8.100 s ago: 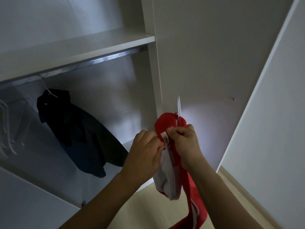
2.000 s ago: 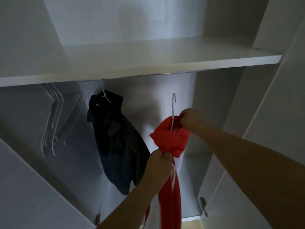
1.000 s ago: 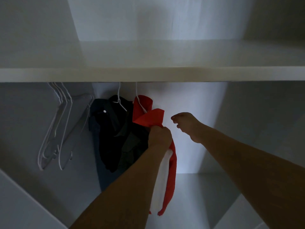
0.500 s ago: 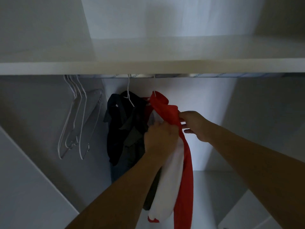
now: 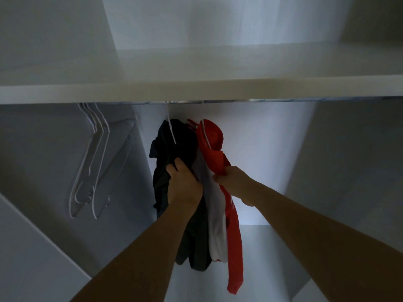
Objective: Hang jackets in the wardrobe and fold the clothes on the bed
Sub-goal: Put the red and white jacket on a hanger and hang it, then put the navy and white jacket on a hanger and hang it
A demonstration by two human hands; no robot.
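Both bare forearms extend up and forward, converging near centre. Left hand (image 5: 184, 184): fingers curled, gripping dark fabric, back of hand toward camera. Right hand (image 5: 234, 182): thumb and fingers apparently pinching red fabric; dim light obscures fingertips.

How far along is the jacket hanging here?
Two jackets hang from the rail: a dark jacket and a red jacket. The left hand holds the dark one and the right hand pinches the red one, seemingly straightening them. Empty hangers hang to the left. The bed is out of view.
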